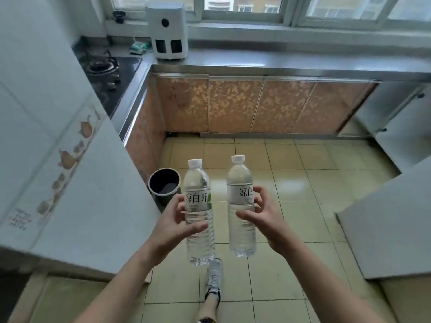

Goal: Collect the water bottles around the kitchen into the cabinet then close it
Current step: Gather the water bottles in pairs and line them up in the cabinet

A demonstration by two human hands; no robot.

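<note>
Two clear water bottles with white caps and white labels are held upright in front of me over the tiled floor. My left hand (pixel 173 221) grips the left bottle (pixel 198 213) around its label and middle. My right hand (pixel 261 217) grips the right bottle (pixel 240 206) from its right side. The bottles are side by side, a small gap apart. Ahead, under the steel counter, runs a row of base cabinets with orange patterned doors (pixel 235 104), all shut.
A dark bin (pixel 164 185) stands on the floor by the left cabinet corner. A white appliance (pixel 168 31) sits on the counter (pixel 279 64) below the window, a gas hob (pixel 105 68) at left. White tiled walls and units flank both sides. My shoe (pixel 214 276) is below the bottles.
</note>
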